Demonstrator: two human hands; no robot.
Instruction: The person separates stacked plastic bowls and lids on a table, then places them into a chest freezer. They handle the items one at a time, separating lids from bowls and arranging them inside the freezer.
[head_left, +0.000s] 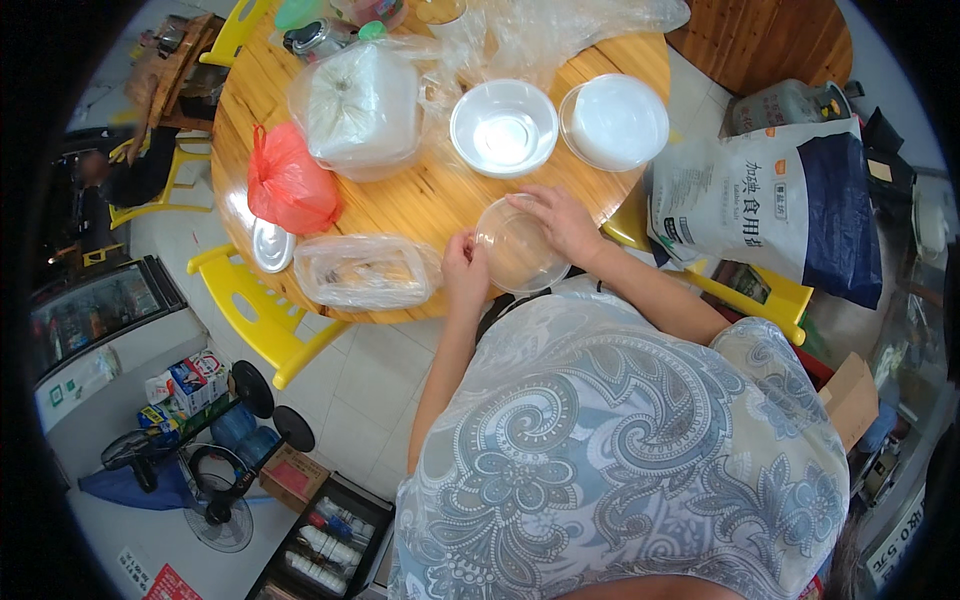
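A clear round plastic lid or shallow bowl (523, 251) is held at the table's near edge, close to my body. My left hand (465, 264) pinches its left rim with bent fingers. Across its upper right rim lies my right hand (562, 219), fingers gripping the edge. Just beyond stands a stack of white round plastic bowls (504, 129), open side up. To its right are round translucent lids (615, 122), stacked on the wooden table (397, 202). A clear plastic bag of containers (367, 271) lies left of my left hand.
A knotted red plastic bag (291, 180) and a white oval lid (273, 245) sit at the table's left. Behind are a large bagged stack (364, 105) and crumpled clear plastic (517, 37). Yellow chairs (262, 315) and a large salt sack (757, 199) flank the table.
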